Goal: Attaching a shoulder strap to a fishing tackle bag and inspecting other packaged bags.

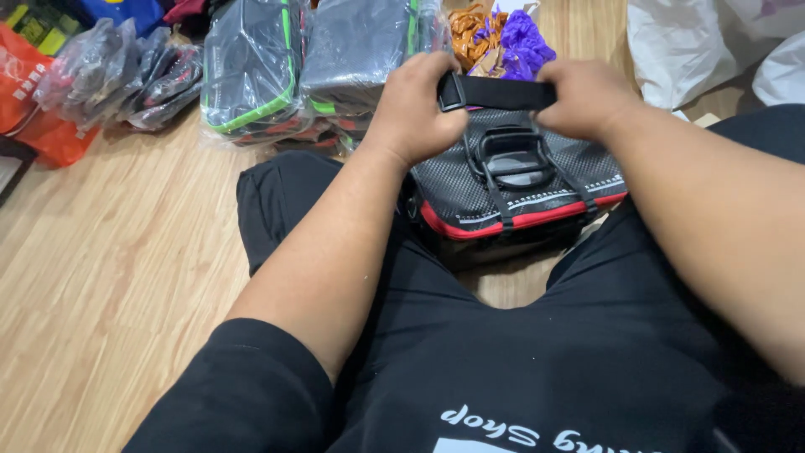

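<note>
Black clothing (537,369) fills the foreground, the person seated on a wooden floor (109,277) with legs apart. Between the knees lies a black bag with red trim (520,189), its carry handle flat on top. Just above the bag a black strap (495,92) is stretched level between both hands: the left hand (415,109) is closed on one end, the right hand (583,96) on the other. Beyond stand plastic-wrapped bags with green trim (251,71), orange and purple bundles (503,38) and white plastic sacks (679,46).
</note>
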